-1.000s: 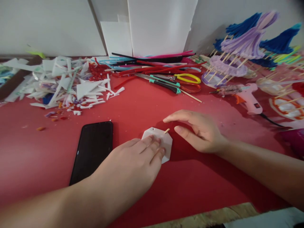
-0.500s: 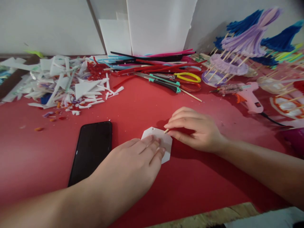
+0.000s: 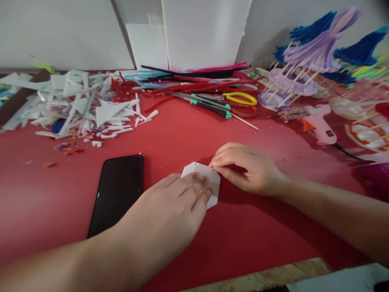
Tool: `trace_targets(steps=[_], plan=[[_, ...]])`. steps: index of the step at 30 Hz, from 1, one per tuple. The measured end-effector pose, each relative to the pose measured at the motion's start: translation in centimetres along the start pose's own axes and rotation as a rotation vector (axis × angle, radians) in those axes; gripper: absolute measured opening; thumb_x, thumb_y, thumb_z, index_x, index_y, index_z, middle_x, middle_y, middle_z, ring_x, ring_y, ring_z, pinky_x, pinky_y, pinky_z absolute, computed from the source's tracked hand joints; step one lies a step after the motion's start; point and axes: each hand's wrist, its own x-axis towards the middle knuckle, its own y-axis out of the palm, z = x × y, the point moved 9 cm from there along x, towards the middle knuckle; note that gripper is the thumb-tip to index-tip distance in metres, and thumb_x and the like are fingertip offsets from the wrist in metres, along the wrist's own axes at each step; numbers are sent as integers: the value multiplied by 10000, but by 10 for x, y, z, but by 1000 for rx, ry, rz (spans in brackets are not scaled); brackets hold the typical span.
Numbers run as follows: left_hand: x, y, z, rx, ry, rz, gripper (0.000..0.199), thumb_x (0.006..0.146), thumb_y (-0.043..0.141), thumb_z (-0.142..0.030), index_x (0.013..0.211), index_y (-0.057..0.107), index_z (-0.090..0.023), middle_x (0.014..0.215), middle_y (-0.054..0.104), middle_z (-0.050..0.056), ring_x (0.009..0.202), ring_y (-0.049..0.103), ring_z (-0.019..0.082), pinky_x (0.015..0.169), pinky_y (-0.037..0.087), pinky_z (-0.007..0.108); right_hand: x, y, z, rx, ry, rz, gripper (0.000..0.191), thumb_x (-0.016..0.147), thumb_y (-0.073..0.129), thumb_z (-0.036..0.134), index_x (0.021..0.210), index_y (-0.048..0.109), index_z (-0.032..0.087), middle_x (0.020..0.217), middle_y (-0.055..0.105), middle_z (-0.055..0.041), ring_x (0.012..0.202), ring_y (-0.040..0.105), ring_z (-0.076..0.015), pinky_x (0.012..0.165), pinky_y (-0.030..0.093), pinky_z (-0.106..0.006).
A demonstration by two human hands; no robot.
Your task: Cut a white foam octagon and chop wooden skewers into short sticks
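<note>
Counting two hands, one white piece, one stubby wooden stick, one phone, one pink glue gun on red worktop. Left hand lies flattish, fingers extended over white piece, right of phone. Right hand has thumb and fingertips pinched on stick at piece's upper right edge, only nub showing. Versus second ago: right hand gaped beside stick, now closed on it. Left hand basically same spot.
</note>
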Motion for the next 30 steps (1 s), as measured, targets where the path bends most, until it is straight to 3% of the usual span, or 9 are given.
trace_targets(steps=[6,10,12,16,21,25,30], plan=[[-1,-1,-1,-8,4,-18,401,885,346,-20,1111,661,-123,1077,731,73,945,683,218,804,510,358,-7,2,-11,13,116,21,158,882,573,146,994,621,247,941,718,-23,925,671,-173,791,554,-324],[-2,-3,-1,-31,11,-55,390,871,353,-9,1058,677,-119,1010,741,78,887,692,221,748,554,362,-21,-23,-18,192,240,-255,274,826,638,102,1038,604,272,955,715,-5,918,691,-173,821,572,-330],[0,-3,0,-29,11,-62,363,863,382,-12,1055,676,-104,1004,735,94,882,688,233,688,573,354,-26,-30,-18,180,294,-318,298,822,646,97,1055,602,277,950,713,4,879,702,-155,800,580,-296],[5,7,6,-40,-20,50,246,854,526,-89,1039,685,-126,989,721,80,840,671,258,655,596,379,-26,-25,-16,90,344,-227,209,832,651,139,990,633,275,932,730,16,867,705,-143,775,581,-266],[4,12,15,-94,-100,135,323,819,593,-110,1124,666,-183,1245,628,94,1140,580,329,862,575,450,-26,-18,-21,18,370,-175,129,850,639,201,968,643,254,926,743,2,848,715,-160,752,586,-284],[-1,11,20,-76,-187,163,367,796,599,-105,1142,662,-209,1182,650,101,961,654,315,691,616,436,-25,-15,-22,-19,339,-149,126,851,642,210,967,645,258,924,740,8,851,711,-157,748,576,-280],[0,9,18,-16,-173,136,378,810,590,-118,1167,657,-225,1140,669,96,863,668,297,598,612,415,-16,-16,-12,-25,229,-122,91,851,630,177,912,648,241,910,740,-4,854,703,-151,761,562,-272]])
